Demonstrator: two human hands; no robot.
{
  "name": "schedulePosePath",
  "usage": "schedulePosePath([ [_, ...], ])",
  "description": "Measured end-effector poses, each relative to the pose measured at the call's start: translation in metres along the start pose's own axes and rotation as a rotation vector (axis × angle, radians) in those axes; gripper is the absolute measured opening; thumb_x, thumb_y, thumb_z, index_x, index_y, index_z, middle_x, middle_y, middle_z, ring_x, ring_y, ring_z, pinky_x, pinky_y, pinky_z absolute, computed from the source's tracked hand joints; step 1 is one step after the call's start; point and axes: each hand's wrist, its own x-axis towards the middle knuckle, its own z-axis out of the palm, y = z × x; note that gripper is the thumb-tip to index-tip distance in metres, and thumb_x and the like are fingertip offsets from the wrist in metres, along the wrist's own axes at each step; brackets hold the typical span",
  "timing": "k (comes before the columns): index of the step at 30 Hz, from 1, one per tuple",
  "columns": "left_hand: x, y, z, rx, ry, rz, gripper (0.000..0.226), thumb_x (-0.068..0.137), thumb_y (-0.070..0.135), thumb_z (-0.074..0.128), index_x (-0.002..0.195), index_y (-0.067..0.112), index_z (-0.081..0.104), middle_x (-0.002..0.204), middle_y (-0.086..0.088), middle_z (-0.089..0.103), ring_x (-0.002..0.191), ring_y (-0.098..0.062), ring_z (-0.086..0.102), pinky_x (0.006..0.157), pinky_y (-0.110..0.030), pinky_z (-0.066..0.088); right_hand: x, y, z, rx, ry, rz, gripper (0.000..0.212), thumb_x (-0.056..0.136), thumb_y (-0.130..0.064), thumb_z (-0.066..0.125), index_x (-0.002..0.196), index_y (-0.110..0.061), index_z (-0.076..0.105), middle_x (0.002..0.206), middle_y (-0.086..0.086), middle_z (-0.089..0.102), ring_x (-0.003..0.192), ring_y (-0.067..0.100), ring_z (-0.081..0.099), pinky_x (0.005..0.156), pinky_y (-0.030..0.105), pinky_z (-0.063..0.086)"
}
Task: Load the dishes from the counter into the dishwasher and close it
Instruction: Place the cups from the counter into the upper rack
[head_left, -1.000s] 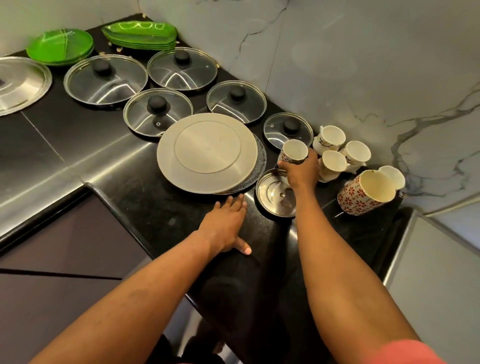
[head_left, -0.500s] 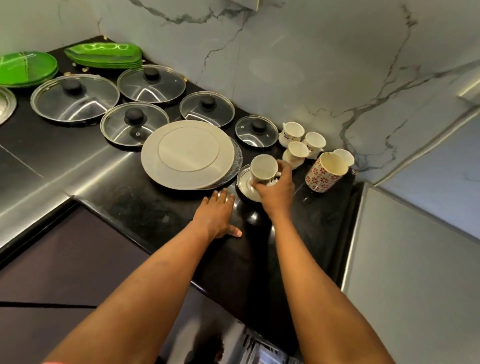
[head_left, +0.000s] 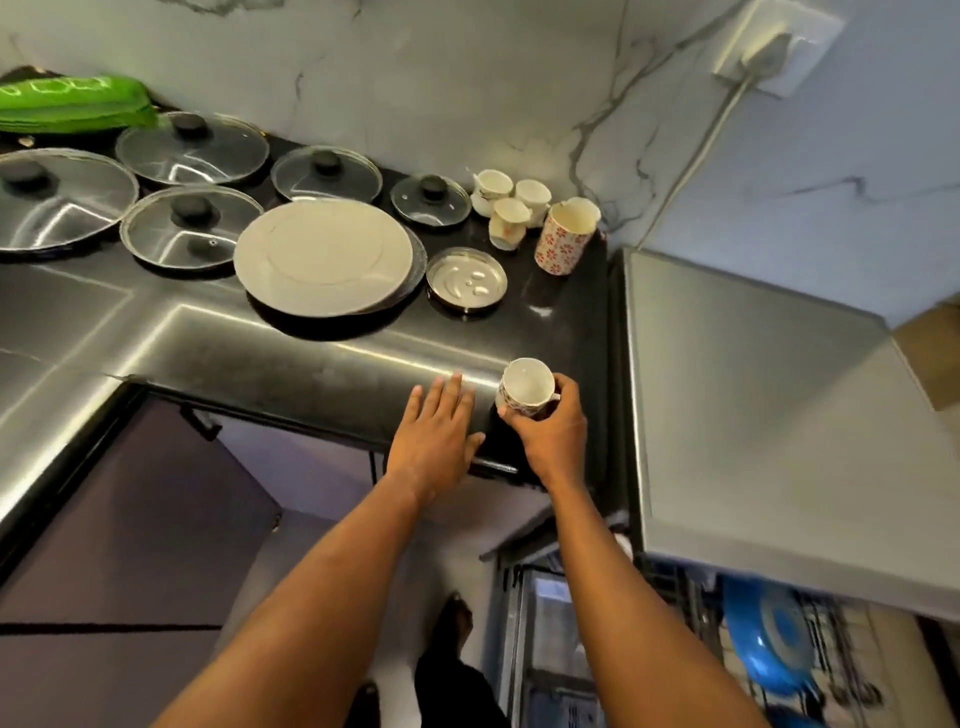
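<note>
The glossy black counter (head_left: 311, 364) meets a veined marble wall (head_left: 415, 78), with the brushed-steel dishwasher (head_left: 753, 415) at its 3 o'clock. At 6 o'clock from the round steel dish (head_left: 466, 280), the right hand (head_left: 553, 431) wraps a small patterned ceramic cup (head_left: 524, 387). The left hand (head_left: 436, 431) lies flat at the cup's 9 o'clock, fingers straight.

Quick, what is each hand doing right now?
Left hand: open, fingers flat on the counter edge.
Right hand: closed around a small cup, holding it.

Five glass lids (head_left: 192, 148); four small cups (head_left: 492, 189); one floral mug (head_left: 563, 244); one steel dish (head_left: 466, 280); two stacked plates (head_left: 322, 257).
</note>
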Motion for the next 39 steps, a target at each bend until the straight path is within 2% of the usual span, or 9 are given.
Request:
schedulePosePath([
  [7, -0.058, 0.048, 0.031, -0.007, -0.038, 0.165, 0.064, 0.105, 0.042, 0.028, 0.158, 0.015, 0.004, 0.165, -0.008, -0.01, 0.152, -0.025, -0.011, 0.121, -0.042, -0.008, -0.086, 0.033, -0.049, 0.003, 0.061, 0.082, 0.07, 0.065, -0.022, 0.089, 0.123, -0.015, 0.052, 0.103, -0.011, 0.059, 0.089, 0.002, 0.057, 0.072, 0.001, 0.04],
  [11, -0.083, 0.09, 0.05, 0.009, -0.087, 0.232, 0.063, 0.106, 0.041, 0.025, 0.158, 0.016, -0.001, 0.164, -0.008, -0.014, 0.151, -0.026, -0.015, 0.122, -0.046, -0.008, -0.114, 0.059, -0.084, 0.015, 0.084, 0.156, 0.073, 0.067, -0.026, 0.088, 0.127, -0.02, 0.048, 0.113, -0.007, 0.059, 0.099, 0.008, 0.058, 0.086, 0.023, 0.05],
  [13, -0.094, 0.104, 0.063, 0.034, -0.124, 0.249, 0.063, 0.105, 0.04, 0.026, 0.158, 0.016, 0.0, 0.164, -0.009, -0.014, 0.151, -0.026, -0.015, 0.122, -0.047, -0.007, -0.126, 0.075, -0.1, 0.017, 0.093, 0.187, 0.075, 0.067, -0.027, 0.088, 0.129, -0.021, 0.047, 0.112, -0.009, 0.057, 0.1, 0.009, 0.057, 0.085, 0.027, 0.05],
  [17, -0.114, 0.138, 0.097, 0.088, -0.218, 0.255, 0.064, 0.106, 0.04, 0.025, 0.158, 0.015, -0.003, 0.165, -0.007, -0.01, 0.151, -0.026, -0.013, 0.122, -0.048, -0.007, -0.153, 0.121, -0.134, 0.048, 0.11, 0.232, 0.07, 0.067, -0.024, 0.088, 0.123, -0.023, 0.048, 0.109, -0.011, 0.057, 0.095, 0.006, 0.059, 0.078, 0.021, 0.049],
  [21, -0.134, 0.185, 0.142, 0.096, -0.365, 0.293, 0.062, 0.106, 0.038, 0.026, 0.158, 0.016, 0.0, 0.166, -0.003, -0.006, 0.151, -0.024, -0.012, 0.121, -0.047, -0.009, -0.176, 0.191, -0.167, -0.039, 0.101, 0.309, 0.067, 0.068, -0.024, 0.087, 0.124, -0.019, 0.051, 0.119, -0.002, 0.053, 0.098, 0.009, 0.058, 0.072, 0.013, 0.045],
  [25, -0.144, 0.222, 0.185, 0.099, -0.478, 0.3, 0.065, 0.105, 0.035, 0.031, 0.158, 0.015, -0.001, 0.165, -0.004, -0.009, 0.151, -0.025, -0.013, 0.12, -0.047, -0.011, -0.184, 0.261, -0.191, -0.217, 0.022, 0.388, 0.069, 0.069, -0.022, 0.085, 0.13, -0.013, 0.053, 0.128, 0.007, 0.045, 0.106, 0.018, 0.05, 0.083, 0.023, 0.039],
  [30, -0.133, 0.244, 0.224, 0.104, -0.549, 0.264, 0.067, 0.105, 0.039, 0.028, 0.157, 0.016, -0.009, 0.164, -0.003, -0.015, 0.15, -0.026, -0.017, 0.12, -0.05, -0.011, -0.172, 0.325, -0.191, -0.35, -0.038, 0.4, 0.069, 0.059, -0.026, 0.085, 0.122, -0.019, 0.055, 0.121, 0.006, 0.053, 0.107, 0.03, 0.056, 0.088, 0.043, 0.051],
  [34, -0.127, 0.249, 0.246, 0.069, -0.517, 0.214, 0.065, 0.106, 0.042, 0.024, 0.157, 0.018, -0.009, 0.164, 0.0, -0.017, 0.15, -0.024, -0.016, 0.121, -0.049, -0.01, -0.158, 0.349, -0.178, -0.459, -0.08, 0.295, 0.065, 0.067, -0.015, 0.082, 0.125, -0.009, 0.052, 0.121, 0.012, 0.055, 0.109, 0.032, 0.047, 0.078, 0.028, 0.036],
  [39, -0.133, 0.248, 0.258, 0.008, -0.426, 0.185, 0.064, 0.106, 0.043, 0.024, 0.157, 0.019, -0.007, 0.162, 0.002, -0.017, 0.151, -0.024, -0.012, 0.121, -0.048, -0.009, -0.148, 0.367, -0.151, -0.482, -0.245, 0.277, 0.069, 0.071, 0.002, 0.072, 0.134, -0.011, 0.045, 0.126, 0.015, 0.049, 0.114, 0.038, 0.046, 0.09, 0.042, 0.046],
])
